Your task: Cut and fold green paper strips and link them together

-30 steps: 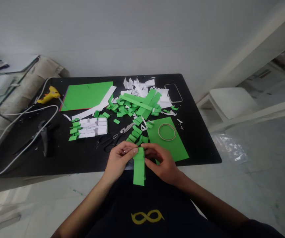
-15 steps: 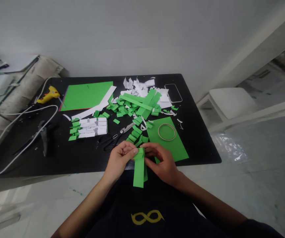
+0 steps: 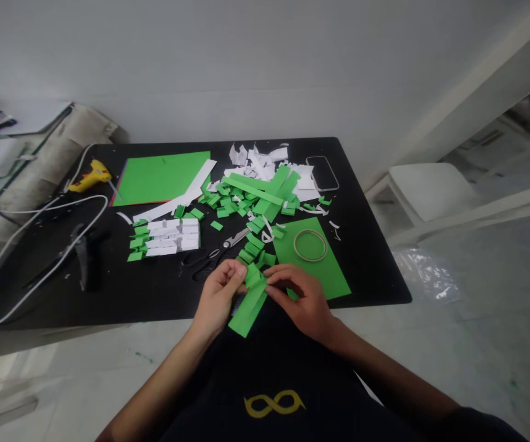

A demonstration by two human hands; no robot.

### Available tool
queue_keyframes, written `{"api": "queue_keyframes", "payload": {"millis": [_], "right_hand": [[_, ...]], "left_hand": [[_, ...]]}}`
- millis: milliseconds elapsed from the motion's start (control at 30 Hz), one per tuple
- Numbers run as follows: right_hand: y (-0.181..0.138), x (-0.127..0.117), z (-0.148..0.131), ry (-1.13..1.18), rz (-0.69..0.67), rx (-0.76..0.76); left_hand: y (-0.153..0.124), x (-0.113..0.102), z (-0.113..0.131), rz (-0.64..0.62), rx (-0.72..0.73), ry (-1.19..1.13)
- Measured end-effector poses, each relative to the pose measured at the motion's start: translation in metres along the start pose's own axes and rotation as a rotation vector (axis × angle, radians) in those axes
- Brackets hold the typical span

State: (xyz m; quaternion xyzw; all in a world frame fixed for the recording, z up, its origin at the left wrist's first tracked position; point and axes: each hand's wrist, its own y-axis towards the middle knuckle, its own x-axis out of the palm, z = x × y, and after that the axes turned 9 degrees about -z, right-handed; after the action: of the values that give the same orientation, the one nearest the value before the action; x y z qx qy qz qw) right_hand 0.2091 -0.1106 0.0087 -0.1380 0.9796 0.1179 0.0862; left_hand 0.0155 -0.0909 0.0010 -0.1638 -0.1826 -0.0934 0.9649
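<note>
A green paper strip [image 3: 248, 307] is held over the near edge of the black table [image 3: 154, 294], its free end slanting down to the left. My left hand [image 3: 218, 294] pinches its folded top end from the left. My right hand [image 3: 302, 299] pinches the same end from the right, fingers closed. Black-handled scissors [image 3: 214, 253] lie just beyond my left hand. A tape ring [image 3: 311, 244] rests on a green sheet [image 3: 320, 270] beyond my right hand.
A heap of cut green and white paper bits [image 3: 255, 196] fills the table's middle. Stacked folded pieces [image 3: 166, 236], a large green sheet [image 3: 161, 177], a yellow glue gun [image 3: 90, 177] with white cable and a phone [image 3: 322, 172] lie around. A white stool [image 3: 430, 190] stands at the right.
The strip hung straight down before; now its lower end has swung to the left and the top end is folded further. Both hands have shifted slightly up.
</note>
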Motion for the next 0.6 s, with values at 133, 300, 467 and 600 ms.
{"api": "queue_keyframes", "payload": {"millis": [133, 300, 467, 600], "right_hand": [[0.000, 0.003, -0.001, 0.139, 0.048, 0.123], [0.003, 0.002, -0.002, 0.249, 0.110, 0.247], [0.007, 0.000, -0.001, 0.276, 0.151, 0.296], [0.009, -0.001, 0.001, 0.292, 0.147, 0.350]], "left_hand": [[0.001, -0.001, 0.002, 0.069, 0.055, -0.059], [0.002, -0.010, 0.004, 0.054, 0.112, -0.008], [-0.001, -0.019, 0.008, 0.030, 0.196, 0.086], [-0.007, -0.013, 0.013, 0.049, 0.276, 0.236]]}}
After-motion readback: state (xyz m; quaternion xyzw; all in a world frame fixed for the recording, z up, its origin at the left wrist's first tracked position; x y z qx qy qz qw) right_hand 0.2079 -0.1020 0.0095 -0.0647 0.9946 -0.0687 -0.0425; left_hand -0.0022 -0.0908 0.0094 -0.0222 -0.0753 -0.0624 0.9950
